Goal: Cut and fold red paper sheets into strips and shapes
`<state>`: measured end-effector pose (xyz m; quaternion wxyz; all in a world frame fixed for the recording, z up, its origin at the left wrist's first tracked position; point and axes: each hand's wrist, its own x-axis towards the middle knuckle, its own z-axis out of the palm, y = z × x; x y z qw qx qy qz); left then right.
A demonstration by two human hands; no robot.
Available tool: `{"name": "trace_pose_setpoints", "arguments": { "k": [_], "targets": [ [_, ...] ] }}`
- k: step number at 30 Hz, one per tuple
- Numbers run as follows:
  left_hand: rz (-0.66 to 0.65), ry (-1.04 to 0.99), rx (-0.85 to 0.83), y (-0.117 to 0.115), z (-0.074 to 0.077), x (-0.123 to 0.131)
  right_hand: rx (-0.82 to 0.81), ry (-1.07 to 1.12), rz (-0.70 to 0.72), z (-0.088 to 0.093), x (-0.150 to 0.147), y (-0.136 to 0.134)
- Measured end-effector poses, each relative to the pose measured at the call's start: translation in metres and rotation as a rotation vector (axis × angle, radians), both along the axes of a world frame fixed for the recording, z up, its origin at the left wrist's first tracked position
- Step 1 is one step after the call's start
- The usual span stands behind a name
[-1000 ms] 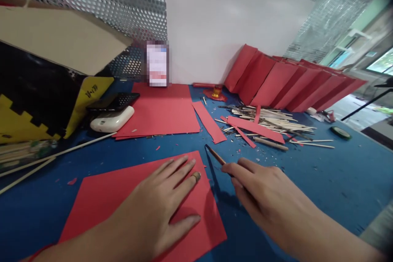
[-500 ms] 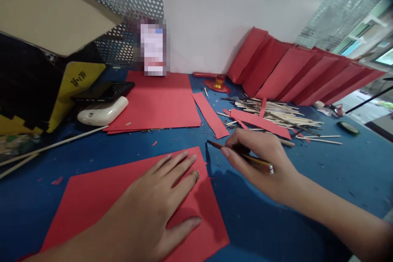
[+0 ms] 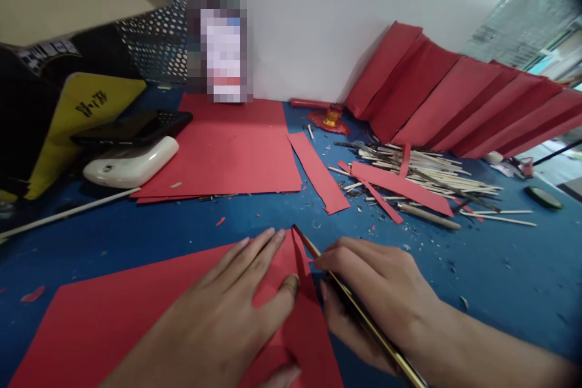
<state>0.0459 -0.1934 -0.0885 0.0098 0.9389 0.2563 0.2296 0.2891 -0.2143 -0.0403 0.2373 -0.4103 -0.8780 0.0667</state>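
A large red paper sheet (image 3: 104,309) lies on the blue tabletop in front of me. My left hand (image 3: 227,309) is spread flat on its right part, palm down, fingers stretched out, with a ring-like band on one finger. Gripped in my right hand (image 3: 382,297) is a slim gold-handled tool (image 3: 370,321) with a dark, thin pointed end; its exact kind is unclear. That tip meets the view of the sheet's far right corner, just beyond my left fingertips. Whether it presses on the paper I cannot tell.
Stacked red sheets (image 3: 227,157) lie farther back, beneath a blurred phone (image 3: 222,54). Red paper strips (image 3: 400,187) rest on thin sticks (image 3: 436,173). Folded red pieces (image 3: 468,97) stand at the back right. A white device (image 3: 131,163) sits left, near a long stick (image 3: 68,214).
My right hand has moved toward the sheet, bringing the tool's tip to its far right corner. My left hand stays flat on the paper, its fingers slightly closer together. The view has shifted.
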Motion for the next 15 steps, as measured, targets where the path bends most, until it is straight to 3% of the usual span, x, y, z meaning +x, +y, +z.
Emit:
{"name": "trace_pose_setpoints", "arguments": {
  "k": [7, 15],
  "targets": [
    [-0.037, 0.036, 0.011, 0.007, -0.005, 0.003, -0.027, -0.138, 0.0, 0.012, -0.01, -0.006],
    [0.004, 0.017, -0.047, 0.003, -0.018, 0.002, 0.1, -0.355, 0.066, 0.01, -0.016, -0.005]
  ]
}}
